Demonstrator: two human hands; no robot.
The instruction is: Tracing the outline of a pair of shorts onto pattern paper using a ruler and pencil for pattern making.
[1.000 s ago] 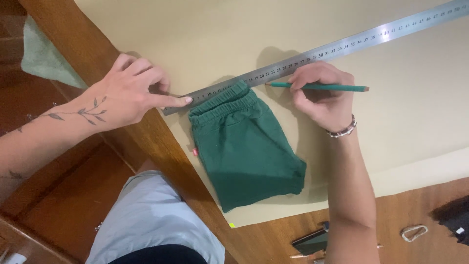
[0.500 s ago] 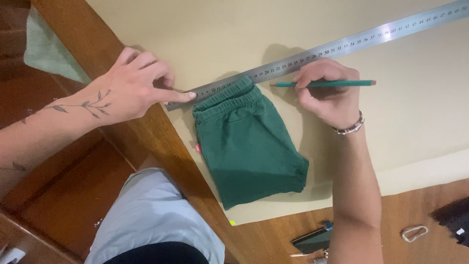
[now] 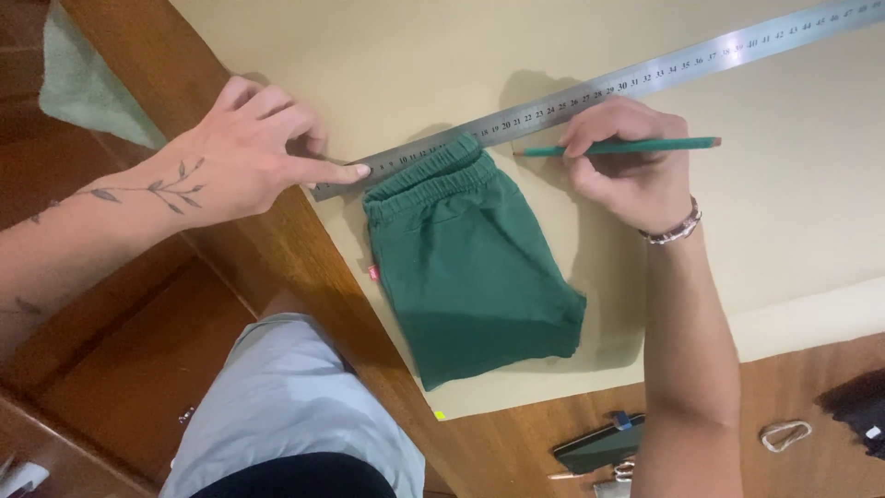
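A folded pair of green shorts (image 3: 470, 267) lies on a large beige paper sheet (image 3: 442, 65), waistband up against a long steel ruler (image 3: 645, 76) that runs diagonally to the upper right. My left hand (image 3: 253, 148) presses the ruler's near end with the index finger stretched out. My right hand (image 3: 627, 166) holds a green pencil (image 3: 636, 146) just below the ruler, its tip next to the waistband's right corner. A beaded bracelet (image 3: 678, 226) sits on that wrist.
The paper covers a wooden table (image 3: 184, 55) whose edge runs diagonally at left. A dark phone (image 3: 599, 444) and a white carabiner (image 3: 784, 433) lie on the wood at bottom right, with a dark cloth (image 3: 857, 406) at the right edge. My light-blue clad knee (image 3: 286, 406) is below.
The view has shifted slightly; the pencil and my right hand have edged a little rightward along the ruler. My left hand keeps pressing the ruler's end.
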